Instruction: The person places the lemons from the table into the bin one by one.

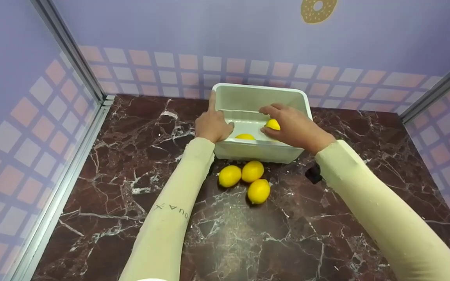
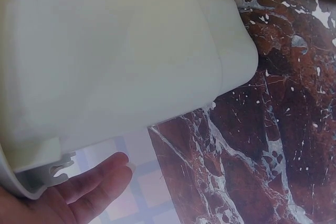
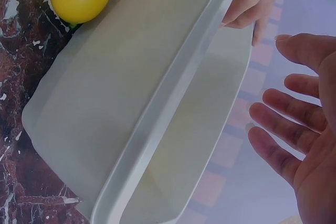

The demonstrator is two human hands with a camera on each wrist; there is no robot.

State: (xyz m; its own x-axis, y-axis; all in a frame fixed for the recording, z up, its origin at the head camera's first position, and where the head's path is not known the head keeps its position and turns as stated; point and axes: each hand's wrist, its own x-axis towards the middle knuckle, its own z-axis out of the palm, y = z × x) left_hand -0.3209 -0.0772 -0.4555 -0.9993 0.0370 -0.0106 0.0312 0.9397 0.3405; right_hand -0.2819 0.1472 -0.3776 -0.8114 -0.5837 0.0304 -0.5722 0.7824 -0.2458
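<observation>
A white plastic bin stands on the marble-patterned surface near the back wall. My left hand grips its left rim near the front corner, thumb over the inside and the other fingers outside; the left wrist view shows fingers below the rim. Over the bin's right half is my right hand, its fingers spread and, in the right wrist view, nothing in the palm. One lemon shows inside the bin beyond the right thumb, another lemon behind the front wall, which partly hides it.
Three lemons lie grouped on the marble surface just in front of the bin. A tiled-pattern back wall rises close behind it. Metal frame posts stand at the corners, with side panels left and right.
</observation>
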